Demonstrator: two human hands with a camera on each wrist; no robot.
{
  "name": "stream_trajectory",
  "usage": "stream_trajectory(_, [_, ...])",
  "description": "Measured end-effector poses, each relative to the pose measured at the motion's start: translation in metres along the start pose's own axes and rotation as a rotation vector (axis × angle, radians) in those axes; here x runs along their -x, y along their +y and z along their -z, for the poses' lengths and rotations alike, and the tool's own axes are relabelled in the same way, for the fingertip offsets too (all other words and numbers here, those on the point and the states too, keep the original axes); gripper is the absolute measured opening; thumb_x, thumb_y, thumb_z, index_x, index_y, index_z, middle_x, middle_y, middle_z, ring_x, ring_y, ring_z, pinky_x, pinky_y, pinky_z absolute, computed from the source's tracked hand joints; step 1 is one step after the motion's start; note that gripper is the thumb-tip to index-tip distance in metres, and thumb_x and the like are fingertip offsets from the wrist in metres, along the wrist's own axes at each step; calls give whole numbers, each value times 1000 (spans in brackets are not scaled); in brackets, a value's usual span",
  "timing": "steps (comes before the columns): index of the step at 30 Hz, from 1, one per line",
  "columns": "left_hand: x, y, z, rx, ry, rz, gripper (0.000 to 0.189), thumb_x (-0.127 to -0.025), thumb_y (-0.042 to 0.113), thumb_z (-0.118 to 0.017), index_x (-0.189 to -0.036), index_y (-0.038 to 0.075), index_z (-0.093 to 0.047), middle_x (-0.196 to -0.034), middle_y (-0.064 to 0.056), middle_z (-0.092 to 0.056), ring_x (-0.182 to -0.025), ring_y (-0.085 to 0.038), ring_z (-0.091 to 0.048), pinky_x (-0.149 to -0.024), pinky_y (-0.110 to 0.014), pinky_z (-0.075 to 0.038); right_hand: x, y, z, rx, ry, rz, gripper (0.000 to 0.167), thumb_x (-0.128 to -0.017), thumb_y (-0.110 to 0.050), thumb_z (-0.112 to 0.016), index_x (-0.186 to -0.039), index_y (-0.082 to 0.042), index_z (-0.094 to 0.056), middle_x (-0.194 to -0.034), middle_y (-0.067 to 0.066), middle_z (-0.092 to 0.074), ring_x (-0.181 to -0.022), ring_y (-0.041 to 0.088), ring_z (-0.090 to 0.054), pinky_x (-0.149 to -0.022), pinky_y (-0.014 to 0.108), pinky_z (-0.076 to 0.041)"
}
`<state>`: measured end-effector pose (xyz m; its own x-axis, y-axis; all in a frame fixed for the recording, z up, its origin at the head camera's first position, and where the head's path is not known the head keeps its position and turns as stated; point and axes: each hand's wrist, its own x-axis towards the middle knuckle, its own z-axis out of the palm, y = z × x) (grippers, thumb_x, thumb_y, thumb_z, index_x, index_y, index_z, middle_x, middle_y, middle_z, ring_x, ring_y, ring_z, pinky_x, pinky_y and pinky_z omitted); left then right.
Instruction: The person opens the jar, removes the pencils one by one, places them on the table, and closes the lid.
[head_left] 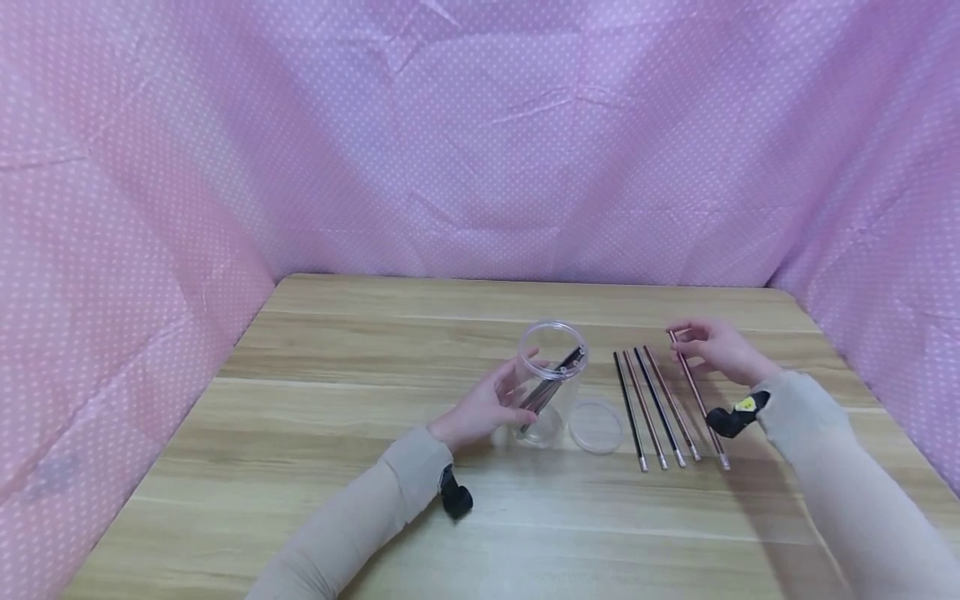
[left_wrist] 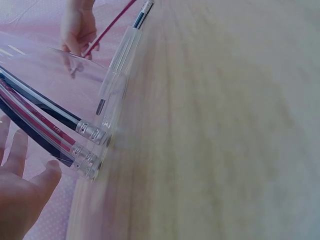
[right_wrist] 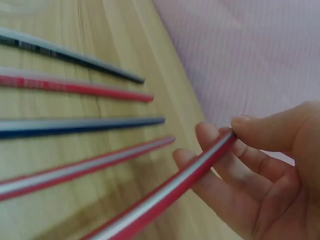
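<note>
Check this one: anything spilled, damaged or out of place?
Nothing stands out. The left hand holds the clear container, with pencils leaning inside; its lid lies flat beside it. Four more pencils lie side by side, and the right hand pinches another pencil. No spill or breakage shows.

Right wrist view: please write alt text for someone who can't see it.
A person's right hand pinches one end of a slim red pencil. Beside it on the pale wood-grain table lie a dark pencil, a red pencil, a blue pencil and another red pencil, with pink fabric beyond.
</note>
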<state>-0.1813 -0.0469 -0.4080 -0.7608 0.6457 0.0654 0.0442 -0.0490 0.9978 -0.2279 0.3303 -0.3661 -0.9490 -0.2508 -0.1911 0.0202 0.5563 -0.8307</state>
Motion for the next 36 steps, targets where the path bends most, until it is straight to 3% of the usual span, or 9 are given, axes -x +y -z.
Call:
stream_trajectory(3, [0, 1, -1, -6, 10, 14, 94, -76, -12, -66, -151, 25, -23, -152, -2, -35, -143, -27, -23, -120, -43, -18, -3, 12, 1, -9, -14, 2, 45, -95, -4, -49, -134, 13, -33, -109, 25, -57, -81, 9, -63, -71, 31, -59])
stream_trajectory(12, [1, -2, -2, -15, 3, 25, 95, -76, -12, -66, -151, 27, -23, -152, 1, -36, -142, -30, -25, -119, -44, -19, -8, 31, -5, -220, -62, -42, 50, -95, 4, -43, -137, 19, -19, -88, 2, -59, -75, 10, -63, -70, 29, -59])
stream_trajectory(23, [2, 0, -3, -15, 16, 31, 93, -77, -11, -66, -151, 22, -21, -154, -6, -30, -143, -31, -23, -119, -45, -18, -18, 34, -4, -51, -26, -50, 47, -94, 0, -49, -131, 20, -31, -92, -4, -61, -78, -2, -58, -71, 17, -55])
stream_trajectory(26, [1, 0, -2, -11, 15, 39, 93, -77, -11, -66, -151, 23, -22, -154, -4, -31, -143, -29, -23, -119, -43, -19, -20, 34, -5, -18, -9, -65, 45, -94, 0, -50, -131, 19, -33, -96, 3, -63, -78, -2, -58, -72, 17, -54])
stream_trajectory(31, [1, 0, -1, -27, 6, 21, 93, -77, -10, -67, -152, 20, -20, -154, -5, -32, -142, -34, -25, -119, -46, -18, -23, 31, -11, 87, 20, -50, 43, -93, -3, -52, -129, 18, -39, -111, 32, -57, -82, 3, -58, -75, 22, -56])
stream_trajectory(36, [0, 1, -1, -37, 2, 19, 93, -77, -10, -67, -151, 23, -20, -153, -2, -34, -141, -36, -26, -119, -47, -17, -27, 28, -17, 157, 34, -44, 41, -93, -5, -54, -126, 17, -43, -116, 37, -54, -86, 11, -61, -77, 28, -58])
